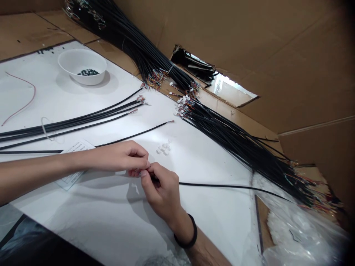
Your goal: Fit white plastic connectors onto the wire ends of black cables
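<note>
My left hand (119, 157) and my right hand (162, 190) meet fingertip to fingertip above the white sheet (111, 218). Both are pinched closed around the end of a thin black cable (230, 187) that trails off to the right. What sits between the fingertips is too small to make out. A little pile of white plastic connectors (164, 148) lies just beyond my hands. A black band circles my right wrist.
A white bowl (82, 66) holding dark small parts stands at the back left. Loose black cables (69, 123) lie across the sheet, and thick cable bundles (244, 147) run along the cardboard wall. A red wire (20, 107) curves at far left. A clear plastic bag (299, 232) sits at lower right.
</note>
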`<state>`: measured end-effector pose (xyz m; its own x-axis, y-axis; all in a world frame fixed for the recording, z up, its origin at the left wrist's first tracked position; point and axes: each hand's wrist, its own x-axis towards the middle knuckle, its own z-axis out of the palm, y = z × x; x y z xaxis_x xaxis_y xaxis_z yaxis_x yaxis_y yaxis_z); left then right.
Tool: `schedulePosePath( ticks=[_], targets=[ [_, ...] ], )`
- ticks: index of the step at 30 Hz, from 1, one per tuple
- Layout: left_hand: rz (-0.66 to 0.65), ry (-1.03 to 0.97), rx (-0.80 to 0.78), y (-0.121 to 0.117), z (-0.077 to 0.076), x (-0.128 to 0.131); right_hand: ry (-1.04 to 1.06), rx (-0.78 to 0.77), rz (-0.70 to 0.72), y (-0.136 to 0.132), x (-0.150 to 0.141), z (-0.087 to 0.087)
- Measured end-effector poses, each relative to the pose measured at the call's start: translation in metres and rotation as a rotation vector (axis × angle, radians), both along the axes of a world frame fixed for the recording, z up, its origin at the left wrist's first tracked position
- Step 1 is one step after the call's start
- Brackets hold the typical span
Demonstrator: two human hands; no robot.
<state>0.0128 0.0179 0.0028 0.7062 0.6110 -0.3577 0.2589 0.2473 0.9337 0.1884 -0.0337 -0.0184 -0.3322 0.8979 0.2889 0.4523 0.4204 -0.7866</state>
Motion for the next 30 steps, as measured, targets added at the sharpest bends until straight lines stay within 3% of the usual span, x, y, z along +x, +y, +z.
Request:
schedulePosePath(
  ticks=[30],
  targets=[
    [-0.020, 0.000, 0.014, 0.0002, 0.0004, -0.0016, 0.033, -0.011, 0.013, -0.0005, 0.0008, -0.0025]
  ],
)
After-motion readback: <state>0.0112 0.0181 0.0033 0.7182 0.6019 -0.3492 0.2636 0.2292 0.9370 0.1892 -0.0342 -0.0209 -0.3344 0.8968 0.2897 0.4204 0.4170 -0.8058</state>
